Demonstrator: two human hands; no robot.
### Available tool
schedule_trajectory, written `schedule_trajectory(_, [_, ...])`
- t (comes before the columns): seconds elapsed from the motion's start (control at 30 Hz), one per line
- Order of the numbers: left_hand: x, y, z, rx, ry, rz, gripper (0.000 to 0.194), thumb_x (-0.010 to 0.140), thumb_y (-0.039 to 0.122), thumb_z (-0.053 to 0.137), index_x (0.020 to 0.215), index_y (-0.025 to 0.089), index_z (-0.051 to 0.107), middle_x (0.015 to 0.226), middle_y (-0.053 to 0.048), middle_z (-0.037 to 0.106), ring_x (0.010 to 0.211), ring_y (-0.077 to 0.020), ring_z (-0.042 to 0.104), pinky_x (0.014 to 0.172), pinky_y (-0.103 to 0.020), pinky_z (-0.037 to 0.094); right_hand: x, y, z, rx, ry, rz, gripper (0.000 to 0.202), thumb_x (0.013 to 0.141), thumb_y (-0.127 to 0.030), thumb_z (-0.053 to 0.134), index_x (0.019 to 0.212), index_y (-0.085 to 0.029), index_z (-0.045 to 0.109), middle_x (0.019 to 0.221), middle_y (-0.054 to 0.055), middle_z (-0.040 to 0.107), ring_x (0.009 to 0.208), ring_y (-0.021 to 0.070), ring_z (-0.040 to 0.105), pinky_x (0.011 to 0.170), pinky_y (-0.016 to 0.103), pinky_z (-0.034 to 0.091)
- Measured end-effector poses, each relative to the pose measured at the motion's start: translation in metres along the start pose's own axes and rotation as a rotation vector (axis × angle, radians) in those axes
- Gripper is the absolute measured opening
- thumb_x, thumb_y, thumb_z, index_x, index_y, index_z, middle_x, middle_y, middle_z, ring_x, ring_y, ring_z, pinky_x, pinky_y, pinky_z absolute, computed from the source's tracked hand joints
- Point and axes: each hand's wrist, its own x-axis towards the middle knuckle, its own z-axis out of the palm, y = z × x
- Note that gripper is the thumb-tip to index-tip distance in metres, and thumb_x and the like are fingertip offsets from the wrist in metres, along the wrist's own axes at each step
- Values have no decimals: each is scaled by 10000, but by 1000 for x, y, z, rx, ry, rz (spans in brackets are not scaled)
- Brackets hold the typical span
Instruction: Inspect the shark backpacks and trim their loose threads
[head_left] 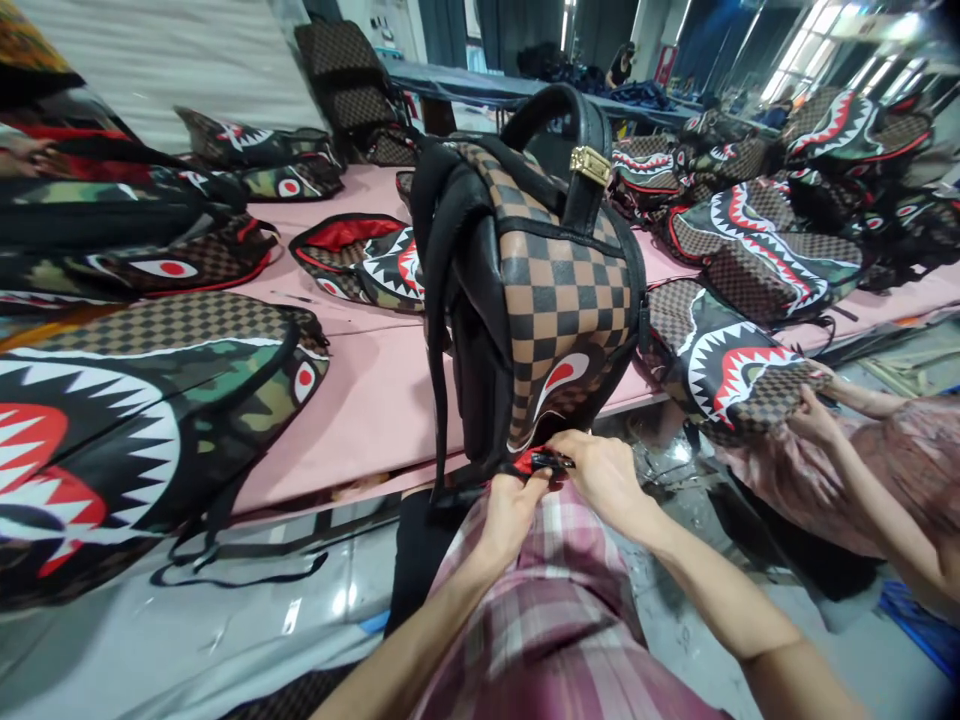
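Note:
A brown-and-black checkered backpack (566, 290) stands upright in front of me at the table edge. It has a black top handle with a gold-coloured clasp, black straps and a red-and-white eye print. At its lower edge, a bit of red fabric (525, 462) shows between my hands. My left hand (511, 512) is closed, pinching the backpack's edge by this red fabric. Close beside it, my right hand (600, 472) is closed on a small shiny black object (551, 461), whose kind I cannot make out. The fingertips partly hide both.
Camouflage shark-mouth backpacks lie on the pink table (352, 370), including a large one (217, 340) at left and several piled at right. Beside me at right, another person's hands (817, 415) hold a shark-print backpack (731, 365). A dark strap (255, 572) hangs at left.

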Motion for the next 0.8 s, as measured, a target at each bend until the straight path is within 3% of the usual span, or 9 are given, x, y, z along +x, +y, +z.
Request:
schedule_trajectory(0.13, [1,-1,3,87,-4,64,146,662,278,627,608,143,609,581,-15,613,574,-153,565,579,-247,465,5,-5,-5,-96,-105,94,228,843,-225,474,985,-275,646,995,11,676,851,175,639,627,235,405])
schedule_trajectory(0.33, [8,-16,-4,186,-47,93,211,709,330,601,640,131,620,621,-30,621,654,-169,577,651,-253,467,3,-6,-1,-130,-103,173,171,830,-251,468,912,-236,618,896,28,671,765,191,626,577,245,357])
schedule_trajectory(0.6, [12,-26,-11,75,-82,61,250,694,357,629,731,110,641,627,-30,637,652,-178,598,657,-265,481,-2,-7,35,-110,185,118,192,791,-113,433,914,-167,571,916,46,615,690,141,569,531,225,321])
schedule_trajectory(0.8, [11,-19,-10,-13,-123,80,241,716,354,609,736,118,653,673,-47,665,668,-182,614,657,-262,489,-1,-2,40,178,417,-29,161,759,-87,396,775,-162,537,764,23,568,653,117,517,573,210,351])
